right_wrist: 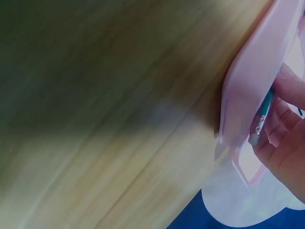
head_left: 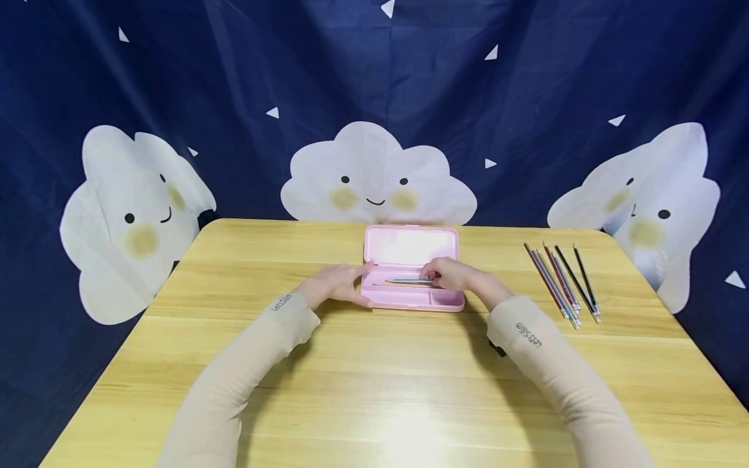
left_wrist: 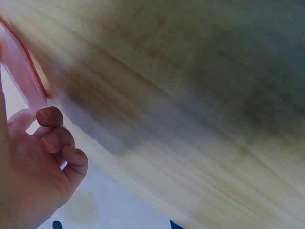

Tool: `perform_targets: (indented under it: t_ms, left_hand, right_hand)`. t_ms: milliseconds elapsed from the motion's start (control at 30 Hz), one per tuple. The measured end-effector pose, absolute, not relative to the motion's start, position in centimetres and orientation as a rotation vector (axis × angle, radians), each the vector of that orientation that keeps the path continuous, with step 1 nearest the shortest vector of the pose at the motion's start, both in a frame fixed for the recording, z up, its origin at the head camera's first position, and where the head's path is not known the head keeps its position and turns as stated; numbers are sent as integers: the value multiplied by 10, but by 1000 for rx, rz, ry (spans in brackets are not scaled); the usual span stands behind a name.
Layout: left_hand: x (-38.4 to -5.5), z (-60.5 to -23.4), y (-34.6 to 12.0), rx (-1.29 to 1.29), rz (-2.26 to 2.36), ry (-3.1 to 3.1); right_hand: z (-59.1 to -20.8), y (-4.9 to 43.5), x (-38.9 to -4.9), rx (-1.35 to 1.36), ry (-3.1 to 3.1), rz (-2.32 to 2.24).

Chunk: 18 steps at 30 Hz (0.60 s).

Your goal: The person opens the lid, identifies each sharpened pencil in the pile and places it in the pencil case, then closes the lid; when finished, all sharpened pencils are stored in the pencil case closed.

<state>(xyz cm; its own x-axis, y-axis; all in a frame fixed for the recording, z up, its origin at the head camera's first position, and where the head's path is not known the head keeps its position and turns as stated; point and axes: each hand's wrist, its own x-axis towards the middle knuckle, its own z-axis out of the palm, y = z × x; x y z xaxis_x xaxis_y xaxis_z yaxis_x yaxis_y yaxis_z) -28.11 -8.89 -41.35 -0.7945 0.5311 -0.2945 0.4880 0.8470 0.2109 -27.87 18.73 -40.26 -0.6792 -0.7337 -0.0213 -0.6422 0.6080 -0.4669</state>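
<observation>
A pink pencil case [head_left: 398,299] lies on the table with its lid [head_left: 411,245] raised at the back. My left hand [head_left: 336,284] grips the left end of the case, thumb at the near corner and forefinger at the hinge side. Over the long compartment, my right hand [head_left: 453,273] pinches a pencil [head_left: 405,280] near its eraser end, its tip toward the left. In the right wrist view that pencil [right_wrist: 266,104] shows a green end, a metal band and a grey eraser. Another thin pencil [head_left: 387,284] lies in the compartment, partly behind the right hand.
Several loose pencils [head_left: 552,279] in dark, red and bluish colours lie on the right of the wooden table [head_left: 351,390]. A divider splits the near part of the case into two compartments. A dark blue curtain [head_left: 374,65] with cloud faces hangs behind the table.
</observation>
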Motion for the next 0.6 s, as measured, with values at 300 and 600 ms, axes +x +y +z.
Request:
perform_targets:
  t_ms: [300,600]
  left_hand:
    - [-283,-415,-88,756,151,2678]
    - [-283,-414,-90,748,157,2675]
  right_hand:
    - [-404,177,-278,-1111,2646,-569]
    - [-406,168,-278,-1148,2686,-512]
